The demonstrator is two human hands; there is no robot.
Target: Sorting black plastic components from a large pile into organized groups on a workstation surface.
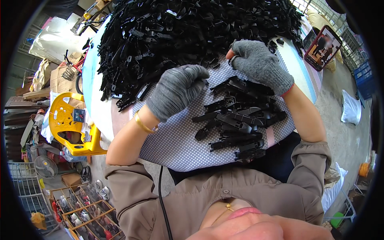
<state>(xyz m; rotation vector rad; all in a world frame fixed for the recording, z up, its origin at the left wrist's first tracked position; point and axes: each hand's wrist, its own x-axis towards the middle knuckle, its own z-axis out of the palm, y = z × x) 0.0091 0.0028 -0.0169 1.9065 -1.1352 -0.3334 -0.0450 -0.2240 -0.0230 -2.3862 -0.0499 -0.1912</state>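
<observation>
My left hand (176, 91), in a grey knitted glove, is closed above the dotted tablecloth (170, 146), at the near edge of a big heap of black plastic parts (192, 30). A dark bit shows by its fingertips, too small to name. My right hand (259, 66), in a similar glove with a bare fingertip showing, is curled closed at the right, close to the heap. Whatever its fingers hold is hidden. Between my hands and the table's near edge lies a smaller pile of long black plastic pieces (242, 118), roughly lined up crosswise.
A phone (323, 48) stands upright at the table's right edge. To the left is a yellow plastic chair (72, 124), with a fan (45, 167) and a wooden shoe rack (90, 212) below it. A white sack (351, 108) lies on the floor at right.
</observation>
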